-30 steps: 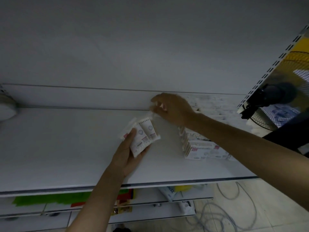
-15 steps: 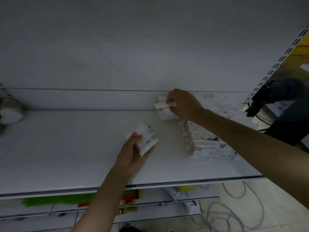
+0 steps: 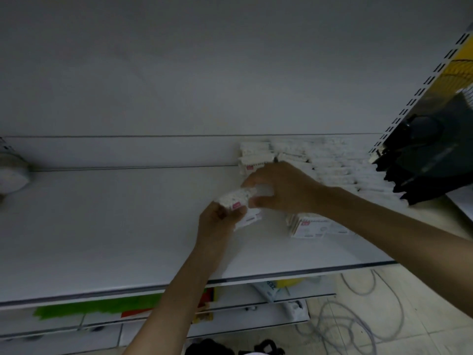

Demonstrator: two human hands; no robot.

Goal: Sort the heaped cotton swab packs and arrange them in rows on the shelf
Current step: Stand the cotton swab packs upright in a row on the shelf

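1. The left hand (image 3: 217, 222) hovers above the middle of the shelf (image 3: 102, 226). Its fingers are curled round the lower pack (image 3: 249, 219), whose free end juts out to the right.
2. The upper pack (image 3: 236, 198) lies on those fingers, off the shelf. Its long axis runs roughly left to right, rising slightly rightward, with the red label patch toward the camera.
3. The right hand (image 3: 280, 189) closes forefinger and thumb on that pack's right end, apparently pinching it, though blur hides the exact contact.
4. To do this step well, each pack should probably be turned to match the standing row (image 3: 311, 228), label forward and snug against its neighbour.
5. The heap (image 3: 337, 165) lies at the back right, unsorted.
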